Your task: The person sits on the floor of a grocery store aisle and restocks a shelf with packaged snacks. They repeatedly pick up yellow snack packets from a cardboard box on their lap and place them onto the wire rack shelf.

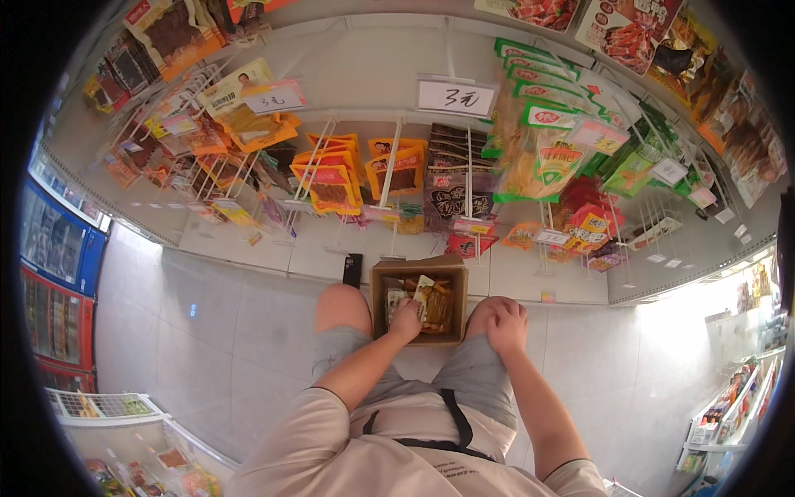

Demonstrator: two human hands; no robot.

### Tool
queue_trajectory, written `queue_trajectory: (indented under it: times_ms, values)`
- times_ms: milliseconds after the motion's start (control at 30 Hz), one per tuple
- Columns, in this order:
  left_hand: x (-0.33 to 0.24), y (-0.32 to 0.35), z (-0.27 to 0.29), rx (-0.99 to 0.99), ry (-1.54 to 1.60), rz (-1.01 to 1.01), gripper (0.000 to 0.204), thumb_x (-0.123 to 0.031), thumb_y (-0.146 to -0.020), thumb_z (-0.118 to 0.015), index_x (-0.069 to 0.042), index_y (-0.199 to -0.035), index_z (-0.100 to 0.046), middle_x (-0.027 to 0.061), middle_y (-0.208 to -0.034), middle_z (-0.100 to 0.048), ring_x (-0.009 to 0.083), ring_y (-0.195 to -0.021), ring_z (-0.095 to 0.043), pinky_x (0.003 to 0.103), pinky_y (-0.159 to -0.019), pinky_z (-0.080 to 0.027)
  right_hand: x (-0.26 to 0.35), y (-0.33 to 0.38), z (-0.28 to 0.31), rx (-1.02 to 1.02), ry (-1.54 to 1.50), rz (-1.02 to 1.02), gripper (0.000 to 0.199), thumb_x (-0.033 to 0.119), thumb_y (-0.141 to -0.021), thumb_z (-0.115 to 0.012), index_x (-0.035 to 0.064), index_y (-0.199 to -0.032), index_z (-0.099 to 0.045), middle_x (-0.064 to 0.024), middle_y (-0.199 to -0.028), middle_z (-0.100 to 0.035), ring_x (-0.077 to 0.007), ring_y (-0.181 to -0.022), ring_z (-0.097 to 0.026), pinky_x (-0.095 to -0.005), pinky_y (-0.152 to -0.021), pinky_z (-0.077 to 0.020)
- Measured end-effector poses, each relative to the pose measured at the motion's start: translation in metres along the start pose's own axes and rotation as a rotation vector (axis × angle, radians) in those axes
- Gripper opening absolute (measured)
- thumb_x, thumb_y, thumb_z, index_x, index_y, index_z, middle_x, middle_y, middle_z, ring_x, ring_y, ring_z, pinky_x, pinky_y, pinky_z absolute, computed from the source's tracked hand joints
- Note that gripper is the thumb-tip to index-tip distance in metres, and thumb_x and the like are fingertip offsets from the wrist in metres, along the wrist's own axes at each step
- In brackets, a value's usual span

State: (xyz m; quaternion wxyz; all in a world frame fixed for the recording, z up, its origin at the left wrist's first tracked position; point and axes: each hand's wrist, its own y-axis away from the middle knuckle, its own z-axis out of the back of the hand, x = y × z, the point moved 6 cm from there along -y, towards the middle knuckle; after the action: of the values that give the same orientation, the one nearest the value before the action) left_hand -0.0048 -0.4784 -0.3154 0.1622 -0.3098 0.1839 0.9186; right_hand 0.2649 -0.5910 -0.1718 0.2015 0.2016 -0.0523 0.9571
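Observation:
An open brown cardboard box [379, 282] stands on the floor between my knees, holding several snack packets [436, 311]. My left hand [406, 319] reaches into the box, fingers curled down among the packets; whether it grips one is not clear. My right hand [506, 325] rests on my right knee with its fingers spread, holding nothing. I am crouched in grey shorts in front of a white peg wall.
The peg wall carries hanging snack packets: orange ones [330, 178], dark ones [451, 178], green-topped ones [542, 141], with white price tags [455, 98]. A small black object [353, 269] stands by the wall base. A chest freezer [124, 431] lies lower left, shelves [729, 406] lower right.

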Motion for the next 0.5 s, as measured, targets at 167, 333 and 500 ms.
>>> queue_trajectory:
  times_ms: [167,333,500]
  values:
    - [-0.088,0.041,0.055,-0.052,0.125,-0.356,0.038,0.005,-0.098,-0.060,-0.007,-0.132,-0.071,0.0161,-0.141,-0.064,0.0405,-0.123,-0.067,0.049,-0.098,-0.058,-0.003,0.003,-0.002,0.022,-0.035,-0.025,0.042,0.027,-0.091,-0.067,0.0199,-0.132,-0.078,-0.0088,-0.150,-0.063,-0.0419,-0.144,-0.049,-0.0556,-0.122,-0.0421]
    - [-0.140,0.067,0.104,-0.167,0.210,-0.477,0.034,-0.001,-0.098,-0.064,-0.012,-0.130,-0.072,0.0123,-0.118,-0.076,0.0365,-0.111,-0.073,0.048,-0.096,-0.059,0.001,0.006,0.005,0.016,-0.031,0.002,0.057,0.032,-0.090,-0.072,0.0219,-0.146,-0.070,-0.0086,-0.152,-0.062,-0.0411,-0.146,-0.049,-0.0559,-0.122,-0.0420]
    - [-0.181,0.075,0.133,-0.069,0.166,-0.698,0.031,-0.008,-0.102,-0.066,-0.014,-0.132,-0.073,0.0122,-0.109,-0.080,0.0362,-0.102,-0.075,0.048,-0.092,-0.060,0.002,0.010,0.006,0.077,-0.083,0.166,0.065,0.031,-0.085,-0.076,0.0213,-0.149,-0.068,-0.0093,-0.154,-0.061,-0.0408,-0.147,-0.048,-0.0563,-0.124,-0.0397]
